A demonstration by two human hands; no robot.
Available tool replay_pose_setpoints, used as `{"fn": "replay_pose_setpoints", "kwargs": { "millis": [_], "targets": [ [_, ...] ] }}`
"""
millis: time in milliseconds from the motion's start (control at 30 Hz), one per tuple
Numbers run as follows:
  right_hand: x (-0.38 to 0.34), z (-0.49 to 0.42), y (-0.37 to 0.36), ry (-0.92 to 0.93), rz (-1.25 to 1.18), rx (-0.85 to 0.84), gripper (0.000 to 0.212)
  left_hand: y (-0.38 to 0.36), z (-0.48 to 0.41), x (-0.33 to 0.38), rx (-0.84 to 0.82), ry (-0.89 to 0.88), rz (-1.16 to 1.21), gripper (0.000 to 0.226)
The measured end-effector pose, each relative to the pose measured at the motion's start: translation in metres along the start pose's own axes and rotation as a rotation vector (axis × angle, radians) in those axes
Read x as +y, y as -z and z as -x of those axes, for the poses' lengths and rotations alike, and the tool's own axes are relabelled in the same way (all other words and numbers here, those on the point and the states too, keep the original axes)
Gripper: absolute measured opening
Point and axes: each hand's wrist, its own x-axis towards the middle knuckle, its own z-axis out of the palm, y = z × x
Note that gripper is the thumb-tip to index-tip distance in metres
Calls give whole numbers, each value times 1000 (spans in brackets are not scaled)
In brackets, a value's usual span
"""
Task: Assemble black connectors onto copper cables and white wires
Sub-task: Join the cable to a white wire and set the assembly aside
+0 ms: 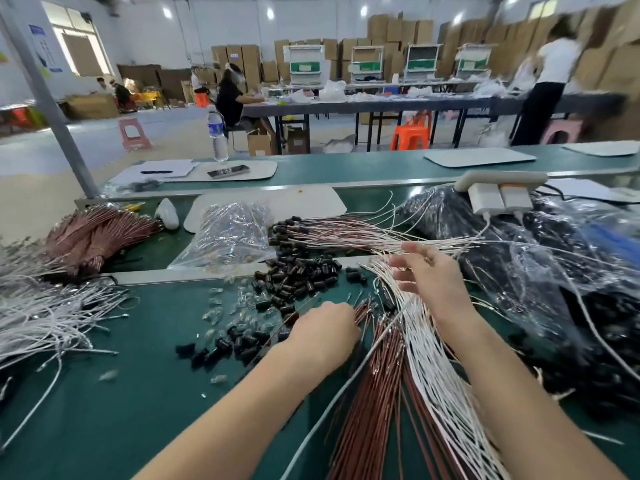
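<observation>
Loose black connectors (298,275) lie heaped at the middle of the green bench. A fan of copper cables (374,375) and white wires (436,375) runs from the near edge up between my hands. My left hand (325,332) is curled knuckles-up at the copper cable tips; what its fingers hold is hidden. My right hand (427,271) hovers over the white wire ends with fingers loosely spread, holding nothing. Finished cables with connectors (346,233) lie in a row beyond.
A tangle of white wires (45,313) and a copper cable bundle (93,237) sit at the left. Small clear parts (225,306) are scattered on the mat. Plastic bags (232,233) stand behind; dark bagged stock (554,271) and a power strip (498,192) are at the right.
</observation>
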Motion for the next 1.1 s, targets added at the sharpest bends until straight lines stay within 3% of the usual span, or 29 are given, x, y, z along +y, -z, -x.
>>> {"fn": "replay_pose_setpoints", "kwargs": {
  "millis": [100, 167, 267, 367, 500, 633, 833, 967, 1100],
  "targets": [
    [8, 6, 5, 171, 626, -30, 22, -2, -1, 3, 87, 79, -102, 20],
    [10, 9, 3, 156, 923, -130, 26, -3, -1, 0, 82, 106, -141, 22],
    [12, 10, 1, 117, 1147, -168, 26, -3, 4, 1, 27, 101, -185, 10],
    [11, 10, -2, 147, 1254, -140, 19, 3, 7, 3, 4, 89, -223, 13],
    [17, 15, -5, 234, 1254, -44, 23, 4, 6, -11, 35, 98, -14, 19],
    [19, 13, -15, 346, 1075, 20, 25, 5, 5, -28, 98, 94, 228, 26],
    [16, -1, -49, 393, 955, -74, 26, 10, 7, -48, 267, 65, 413, 23],
    [18, -11, -75, 412, 976, -238, 26, 22, 16, -61, 443, 55, 426, 26],
    [24, -18, -93, 436, 1049, -352, 29, 33, 30, -81, 678, 59, 842, 25]
  ]
}}
